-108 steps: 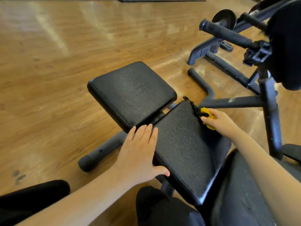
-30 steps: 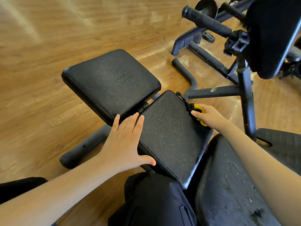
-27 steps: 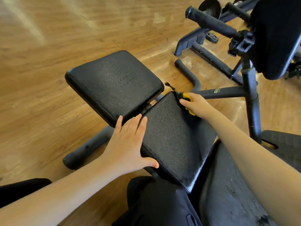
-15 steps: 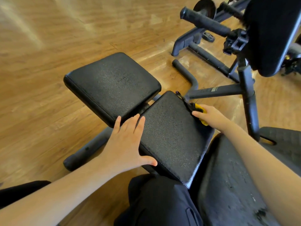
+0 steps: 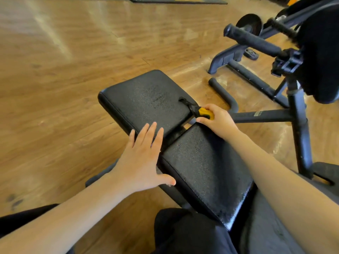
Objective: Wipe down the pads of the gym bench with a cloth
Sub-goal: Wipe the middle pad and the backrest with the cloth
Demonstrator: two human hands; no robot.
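**Cloth at the gap between two pads**

The cloth [image 5: 203, 112] is yellow and black, bunched up, and it sits at the right near corner of the far pad [image 5: 146, 99], just above the gap to the near pad [image 5: 205, 165]. A black end of it lies on the far pad. The right hand [image 5: 218, 121] grips the cloth with its fingers curled around it. The left hand [image 5: 141, 158] lies flat (fingers straight and a little spread) across the left side of the gap, with the fingertips on the far pad and the thumb at the edge of the near pad. Both pads are black and textured. Under the bench is a wooden floor [image 5: 64, 88]. To the right stands a dark metal frame [image 5: 299, 125] with a foam roller [image 5: 253, 40].
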